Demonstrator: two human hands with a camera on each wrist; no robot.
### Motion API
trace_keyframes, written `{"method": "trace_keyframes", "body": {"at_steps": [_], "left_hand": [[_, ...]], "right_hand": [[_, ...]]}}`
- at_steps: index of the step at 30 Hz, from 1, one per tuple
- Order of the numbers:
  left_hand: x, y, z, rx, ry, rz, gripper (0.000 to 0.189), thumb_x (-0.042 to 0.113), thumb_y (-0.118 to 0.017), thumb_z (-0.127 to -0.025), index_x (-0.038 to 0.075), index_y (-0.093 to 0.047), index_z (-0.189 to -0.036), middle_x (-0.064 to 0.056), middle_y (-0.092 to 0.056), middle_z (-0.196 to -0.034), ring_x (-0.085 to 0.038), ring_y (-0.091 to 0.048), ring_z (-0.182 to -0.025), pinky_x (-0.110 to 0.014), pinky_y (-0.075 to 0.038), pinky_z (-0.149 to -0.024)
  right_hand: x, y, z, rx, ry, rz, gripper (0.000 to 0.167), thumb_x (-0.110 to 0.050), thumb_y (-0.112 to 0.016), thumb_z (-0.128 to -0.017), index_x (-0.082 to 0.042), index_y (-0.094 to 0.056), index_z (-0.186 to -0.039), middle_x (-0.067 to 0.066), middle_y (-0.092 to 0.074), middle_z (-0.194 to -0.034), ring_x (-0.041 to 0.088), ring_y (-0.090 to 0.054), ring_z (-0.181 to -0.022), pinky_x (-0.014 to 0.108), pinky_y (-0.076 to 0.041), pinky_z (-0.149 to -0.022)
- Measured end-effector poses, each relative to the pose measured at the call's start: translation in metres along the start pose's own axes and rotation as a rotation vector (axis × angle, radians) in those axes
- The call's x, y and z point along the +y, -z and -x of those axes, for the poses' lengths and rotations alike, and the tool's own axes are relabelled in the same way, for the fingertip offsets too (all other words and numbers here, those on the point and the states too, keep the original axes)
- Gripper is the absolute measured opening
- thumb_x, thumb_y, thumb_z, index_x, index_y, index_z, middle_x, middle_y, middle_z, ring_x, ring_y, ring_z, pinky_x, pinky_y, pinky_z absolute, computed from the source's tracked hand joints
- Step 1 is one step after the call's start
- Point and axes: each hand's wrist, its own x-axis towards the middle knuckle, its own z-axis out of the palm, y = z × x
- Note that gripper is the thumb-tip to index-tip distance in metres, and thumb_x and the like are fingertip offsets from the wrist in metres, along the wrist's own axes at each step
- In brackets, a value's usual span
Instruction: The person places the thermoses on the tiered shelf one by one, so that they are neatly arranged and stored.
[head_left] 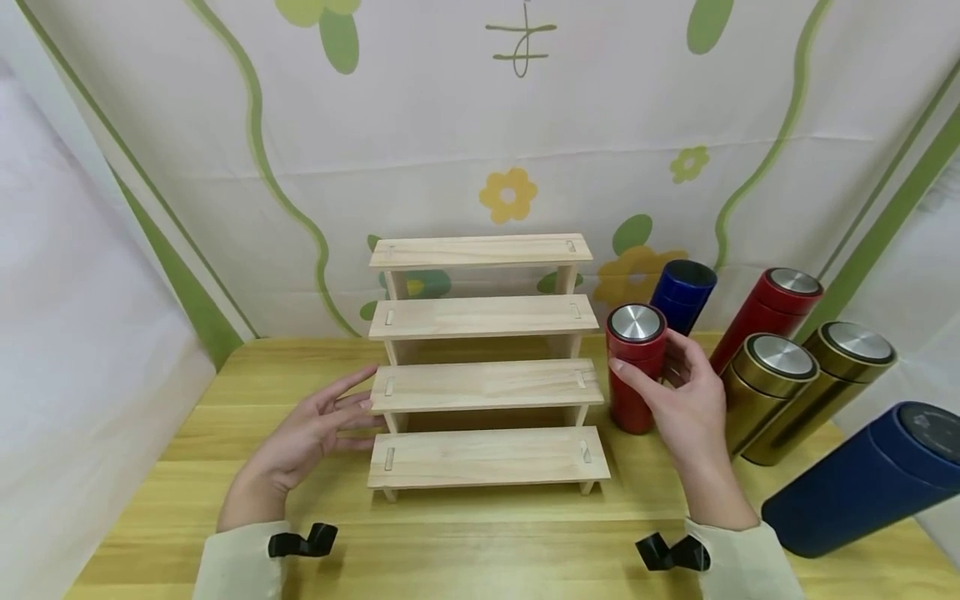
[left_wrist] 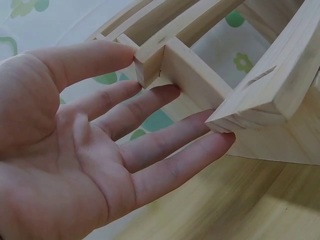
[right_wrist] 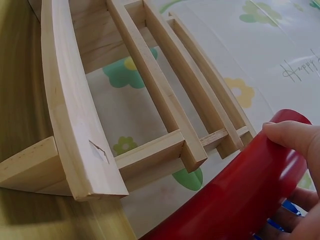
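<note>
A four-step wooden display stand stands on the table in the head view. At its left end is my left hand, its fingers extended. The left wrist view has the thumb and fingertips against the ends and side of the steps. My right hand grips a red thermos flask with a silver lid, held upright just right of the stand. In the right wrist view the thumb lies across the flask's red body. Whether the flask's base touches the table cannot be told.
Right of the stand are a shiny blue flask, another red flask, two gold flasks and a dark blue flask. A flower-printed cloth hangs behind the wooden table.
</note>
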Motion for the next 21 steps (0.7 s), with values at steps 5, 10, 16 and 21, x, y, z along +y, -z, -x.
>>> {"method": "trace_keyframes", "body": {"at_steps": [5,10,16,21], "left_hand": [[0.0,-0.0003,0.001,0.007,0.002,0.001,0.069,0.02,-0.056,-0.113,0.015,-0.022,-0.173,-0.026,-0.04,-0.168,-0.022,-0.072,-0.125,-0.049,-0.06,-0.105],[-0.0001,-0.0003,0.0003,0.008,-0.006,0.002,0.07,0.02,-0.057,-0.113,0.013,-0.021,-0.173,-0.027,-0.039,-0.168,-0.021,-0.072,-0.126,-0.049,-0.06,-0.105],[-0.0002,-0.0007,0.0,0.006,-0.007,0.008,0.071,0.018,-0.057,-0.112,0.013,-0.021,-0.173,-0.027,-0.039,-0.168,-0.021,-0.073,-0.125,-0.048,-0.06,-0.104],[0.0001,-0.001,0.0003,0.012,-0.014,0.003,0.07,0.018,-0.058,-0.112,0.013,-0.022,-0.173,-0.027,-0.038,-0.169,-0.022,-0.073,-0.125,-0.047,-0.061,-0.103]], "right_hand": [[0.0002,-0.0006,0.0006,-0.004,-0.008,-0.008,0.083,-0.035,-0.09,-0.09,-0.027,-0.048,-0.161,0.003,-0.053,-0.161,0.024,-0.049,-0.146,0.052,-0.043,-0.123],[0.001,-0.0006,0.0007,-0.006,0.002,-0.008,0.083,-0.036,-0.088,-0.091,-0.028,-0.047,-0.162,0.002,-0.053,-0.162,0.023,-0.049,-0.146,0.051,-0.043,-0.123],[0.0026,-0.0006,-0.0003,-0.019,0.024,0.012,0.083,-0.04,-0.086,-0.093,-0.033,-0.044,-0.165,0.002,-0.053,-0.163,0.026,-0.049,-0.148,0.054,-0.042,-0.123],[0.0028,-0.0014,-0.0022,-0.018,0.031,0.005,0.084,-0.039,-0.084,-0.095,-0.032,-0.04,-0.167,0.003,-0.049,-0.167,0.028,-0.047,-0.152,0.056,-0.04,-0.127]]}}
